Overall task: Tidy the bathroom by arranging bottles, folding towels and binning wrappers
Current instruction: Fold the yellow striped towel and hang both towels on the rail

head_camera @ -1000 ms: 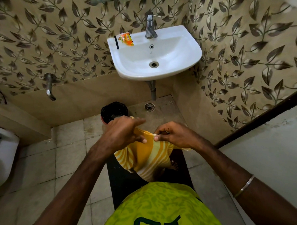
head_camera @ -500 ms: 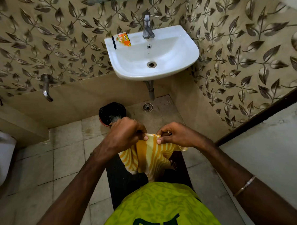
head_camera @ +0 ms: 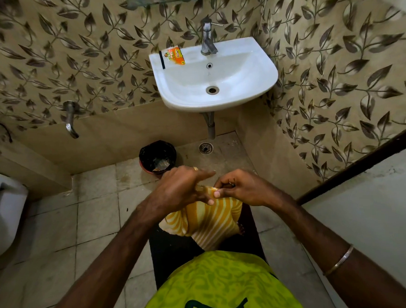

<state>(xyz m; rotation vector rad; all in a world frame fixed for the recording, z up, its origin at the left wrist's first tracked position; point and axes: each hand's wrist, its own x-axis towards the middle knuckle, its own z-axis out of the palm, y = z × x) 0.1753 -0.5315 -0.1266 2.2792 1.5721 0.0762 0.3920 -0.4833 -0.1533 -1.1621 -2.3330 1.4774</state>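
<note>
Towel [head_camera: 207,220] hangs at waist height over dark mat [head_camera: 169,250]. Left hand [head_camera: 178,190] and right hand [head_camera: 242,189] pinch its top edge, left forefinger stretched out. Loose pinch could drop it. Wrapper [head_camera: 175,56] unbinned on sink [head_camera: 259,81]; bin [head_camera: 157,157] on floor below.

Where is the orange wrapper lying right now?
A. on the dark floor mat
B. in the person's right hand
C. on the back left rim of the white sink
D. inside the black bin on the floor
C: the orange wrapper lies on the sink rim, left of the tap, beside a thin black item.
</note>
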